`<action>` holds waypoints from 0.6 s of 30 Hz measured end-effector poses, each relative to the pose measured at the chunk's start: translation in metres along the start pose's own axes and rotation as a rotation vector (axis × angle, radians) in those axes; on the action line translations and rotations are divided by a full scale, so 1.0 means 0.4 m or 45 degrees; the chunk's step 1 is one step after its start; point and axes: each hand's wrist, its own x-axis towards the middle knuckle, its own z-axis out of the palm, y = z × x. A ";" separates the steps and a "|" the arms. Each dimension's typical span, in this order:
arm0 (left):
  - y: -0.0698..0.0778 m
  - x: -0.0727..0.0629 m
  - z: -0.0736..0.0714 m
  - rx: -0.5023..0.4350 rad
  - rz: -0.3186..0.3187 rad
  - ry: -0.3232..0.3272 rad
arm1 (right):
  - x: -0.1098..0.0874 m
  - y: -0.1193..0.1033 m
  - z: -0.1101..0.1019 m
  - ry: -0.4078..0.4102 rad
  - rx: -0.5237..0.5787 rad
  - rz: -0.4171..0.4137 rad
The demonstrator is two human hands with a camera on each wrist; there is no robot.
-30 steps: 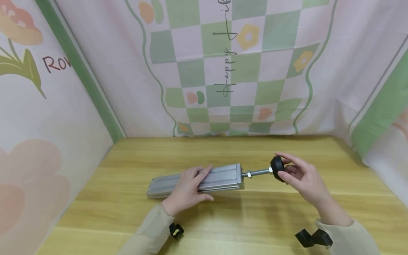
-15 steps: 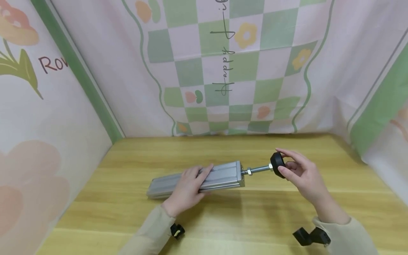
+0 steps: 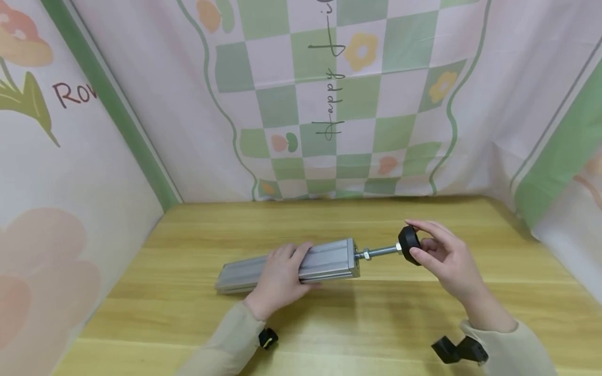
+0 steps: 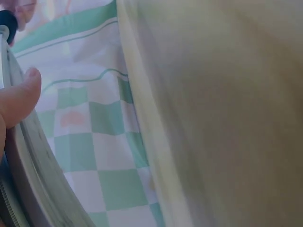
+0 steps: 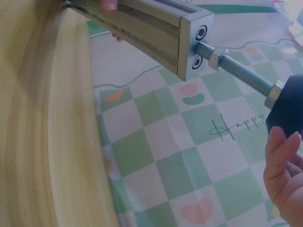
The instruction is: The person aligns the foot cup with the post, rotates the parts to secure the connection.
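A silver aluminium profile bar [image 3: 329, 259] lies slanted across the middle of the head view, its right end raised off the table. My left hand [image 3: 281, 279] grips the bar near its middle, fingers over the top and thumb along the near side. From the bar's right end face a threaded rod [image 3: 384, 251] sticks out, with one hex nut [image 5: 217, 57] near the bar and another against a black levelling foot [image 3: 408, 245]. My right hand [image 3: 449, 263] pinches the foot's rim between thumb and fingers. Two socket screws [image 5: 201, 32] show in the bar's end face.
The wooden table [image 3: 188, 230] runs back to a hanging cloth [image 3: 315, 104] with green and white checks. Printed fabric walls [image 3: 51, 219] stand at both sides. A black wrist mount [image 3: 458, 350] hangs below each sleeve.
The bar's right end rose a little, then dipped slightly. My left hand has shifted its hold, its thumb now tucked closer to the bar. My right hand keeps the foot pinched.
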 end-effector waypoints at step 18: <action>0.004 -0.005 0.014 -0.048 -0.022 0.029 | 0.003 0.003 -0.036 -0.271 -0.390 0.469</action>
